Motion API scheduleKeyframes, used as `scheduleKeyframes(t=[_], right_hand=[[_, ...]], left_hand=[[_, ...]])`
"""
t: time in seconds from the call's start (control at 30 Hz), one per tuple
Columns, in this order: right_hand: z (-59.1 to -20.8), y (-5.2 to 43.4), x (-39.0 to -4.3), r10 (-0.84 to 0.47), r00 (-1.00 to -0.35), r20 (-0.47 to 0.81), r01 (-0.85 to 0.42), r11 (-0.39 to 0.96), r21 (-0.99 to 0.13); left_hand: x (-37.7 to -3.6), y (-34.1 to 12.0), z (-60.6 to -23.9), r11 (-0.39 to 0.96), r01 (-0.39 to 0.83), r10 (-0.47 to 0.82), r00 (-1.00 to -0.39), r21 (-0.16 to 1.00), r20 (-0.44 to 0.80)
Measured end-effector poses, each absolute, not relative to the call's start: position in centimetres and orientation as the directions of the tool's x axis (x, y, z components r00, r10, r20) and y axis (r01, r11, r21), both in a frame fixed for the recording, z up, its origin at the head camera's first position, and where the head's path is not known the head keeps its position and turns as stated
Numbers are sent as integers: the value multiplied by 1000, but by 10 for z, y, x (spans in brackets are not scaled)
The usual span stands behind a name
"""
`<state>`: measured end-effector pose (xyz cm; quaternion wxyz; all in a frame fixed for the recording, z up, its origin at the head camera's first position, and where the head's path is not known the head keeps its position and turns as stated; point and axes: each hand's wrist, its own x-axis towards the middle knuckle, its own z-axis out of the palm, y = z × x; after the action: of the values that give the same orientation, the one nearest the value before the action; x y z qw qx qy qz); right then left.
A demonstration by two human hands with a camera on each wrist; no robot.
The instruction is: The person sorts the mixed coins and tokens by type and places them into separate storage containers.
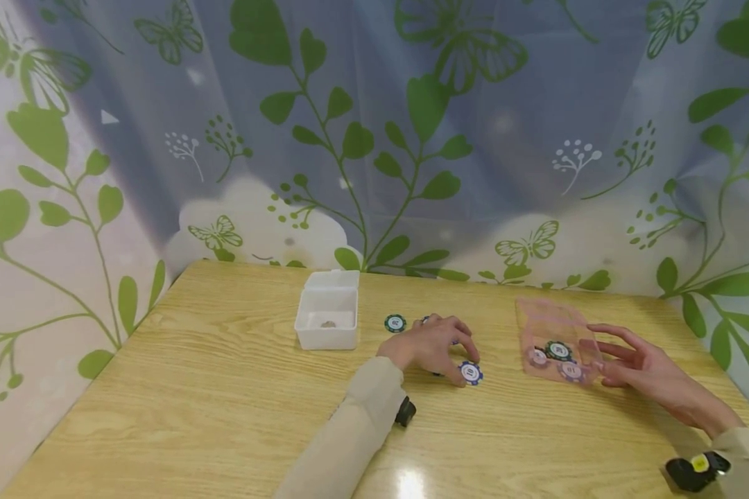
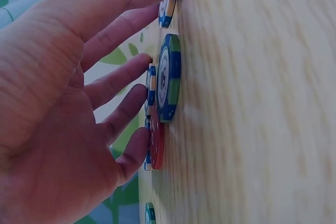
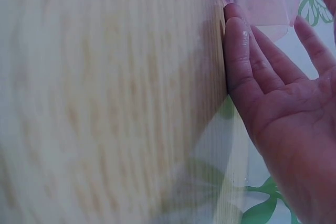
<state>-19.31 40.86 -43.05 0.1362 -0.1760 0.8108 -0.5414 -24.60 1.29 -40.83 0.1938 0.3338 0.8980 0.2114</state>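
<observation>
My left hand [image 1: 433,344] is low over several poker chips on the table. Its thumb and index finger meet opposite edges of a blue-and-white poker chip [image 1: 471,373] marked 10, which lies flat. Under the other fingers, the left wrist view shows a blue-and-green chip [image 2: 169,78] and a red chip [image 2: 157,142]. At the right stands a translucent pink box [image 1: 527,322] with several chips inside, among them a dark green one [image 1: 559,351]. Beside its right wall is my right hand [image 1: 652,378], fingers extended, fingertips at the box. Nothing shows in the right palm.
A white box [image 1: 327,338] with its lid raised stands left of the chips, a small round thing [image 1: 328,324] inside. Between that box and my left hand lies a green chip [image 1: 396,323]. A patterned curtain [image 1: 374,138] hangs behind the wooden table [image 1: 181,388].
</observation>
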Motion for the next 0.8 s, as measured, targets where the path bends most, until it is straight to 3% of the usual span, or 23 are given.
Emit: scheduleKeyframes(t=[0.6, 0.8], right_hand=[[-430, 409, -192, -426, -903, -44, -126, 361, -924], [-429, 408, -191, -413, -909, -55, -116, 376, -919]], left_hand=[[-247, 19, -407, 690, 537, 684, -703, 485, -194], [-248, 19, -407, 653, 505, 699, -689, 564, -191]])
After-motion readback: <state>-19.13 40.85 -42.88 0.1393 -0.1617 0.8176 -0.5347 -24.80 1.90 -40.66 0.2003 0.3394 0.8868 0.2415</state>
